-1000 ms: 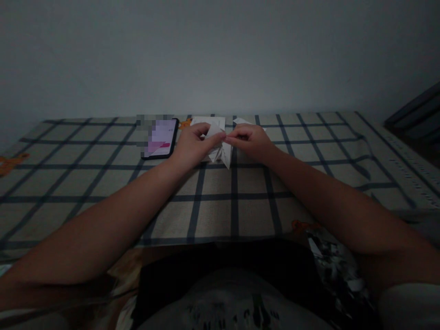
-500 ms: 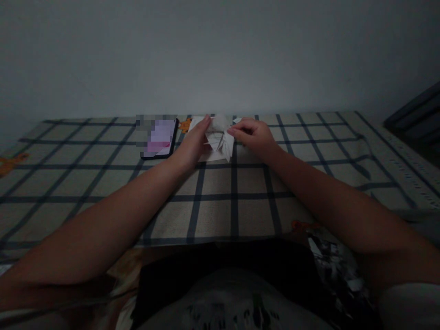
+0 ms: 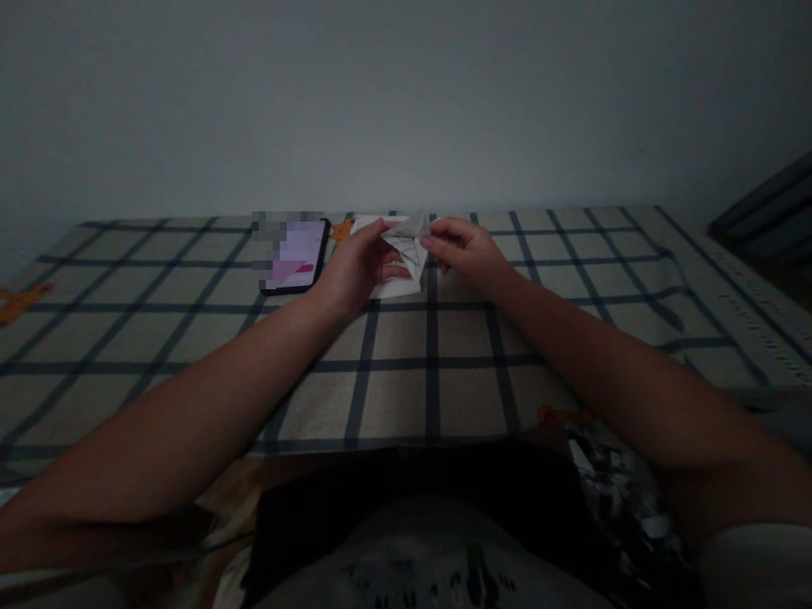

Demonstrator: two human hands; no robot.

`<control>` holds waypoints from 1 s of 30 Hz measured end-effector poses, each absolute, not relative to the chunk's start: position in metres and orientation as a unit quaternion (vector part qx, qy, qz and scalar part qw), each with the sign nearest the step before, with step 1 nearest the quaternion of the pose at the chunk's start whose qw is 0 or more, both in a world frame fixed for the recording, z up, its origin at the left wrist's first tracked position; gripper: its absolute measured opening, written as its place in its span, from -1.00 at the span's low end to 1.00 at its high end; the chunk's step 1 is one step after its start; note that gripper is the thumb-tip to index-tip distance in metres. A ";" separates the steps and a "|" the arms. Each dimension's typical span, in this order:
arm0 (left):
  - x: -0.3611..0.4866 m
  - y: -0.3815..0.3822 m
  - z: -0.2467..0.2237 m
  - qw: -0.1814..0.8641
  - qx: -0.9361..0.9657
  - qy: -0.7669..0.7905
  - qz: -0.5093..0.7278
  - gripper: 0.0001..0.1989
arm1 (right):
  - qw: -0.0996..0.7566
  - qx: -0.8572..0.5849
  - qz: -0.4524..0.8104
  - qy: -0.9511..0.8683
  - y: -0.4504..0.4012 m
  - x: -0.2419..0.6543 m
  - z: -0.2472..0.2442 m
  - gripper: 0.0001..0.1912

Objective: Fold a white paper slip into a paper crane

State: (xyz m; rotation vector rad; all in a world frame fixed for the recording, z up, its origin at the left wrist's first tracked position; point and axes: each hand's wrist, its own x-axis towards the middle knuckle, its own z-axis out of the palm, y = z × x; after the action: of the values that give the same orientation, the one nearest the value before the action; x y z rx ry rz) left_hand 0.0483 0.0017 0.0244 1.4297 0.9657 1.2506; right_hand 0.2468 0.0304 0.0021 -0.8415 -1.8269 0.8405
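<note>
The left hand (image 3: 352,266) is half open, its thumb raised at the upper left of a folded paper (image 3: 414,227) and its fingers parted and bent under the left side, so the sheet sits loosely between them. The right hand (image 3: 466,249) is mostly closed, thumb and forefinger pinching the right side of the same paper, the other fingers curled in. The folded paper is held near the far edge of the cloth-covered surface (image 3: 406,397), roughly midway between the left and right edges. A broad flap rises toward the far edge, while a narrower part points toward the near edge; the long axis seems to run between those two edges, though the fingers cover too much to be sure.

Below it a flat white sheet (image 3: 399,289) lies on the surface, partly hidden by the left hand and the folded paper. Just left of that hand lies a phone (image 3: 304,249) with its screen lit, near the far edge; nothing stands between the two hands but the paper. An orange figure (image 3: 342,229) shows on the cloth between phone and sheet. A pale wall (image 3: 406,110) rises behind the far edge. Beyond the right edge is a dark slatted object (image 3: 774,211), too dim to identify; patterned fabric (image 3: 625,482) lies below the near edge, toward the right.
</note>
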 end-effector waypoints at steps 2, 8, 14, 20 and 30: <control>0.048 0.001 0.025 0.487 0.588 0.393 0.512 -0.51 | 0.455 -0.345 0.359 -0.738 0.031 0.247 0.002 -0.45; 0.047 0.001 0.024 0.522 0.590 0.363 0.498 -0.53 | 0.472 -0.333 0.405 -0.709 0.034 0.244 -0.001 -0.44; 0.046 0.003 0.015 0.571 0.559 0.322 0.508 -0.56 | 0.483 -0.306 0.396 -0.718 0.035 0.244 -0.001 -0.50; 0.045 0.006 0.010 0.591 0.545 0.315 0.504 -0.64 | 0.503 -0.298 0.230 -0.778 0.033 0.248 0.004 -0.56; 0.046 0.000 0.016 0.581 0.558 0.332 0.492 -0.65 | 0.512 -0.299 0.133 -0.794 0.027 0.246 0.004 -0.71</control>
State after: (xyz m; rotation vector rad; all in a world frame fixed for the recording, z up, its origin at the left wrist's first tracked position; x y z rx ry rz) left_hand 0.0458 -0.0004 0.0159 1.3037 0.7751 1.1486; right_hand 0.2456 0.0268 0.0043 -0.7204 -1.9103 0.3194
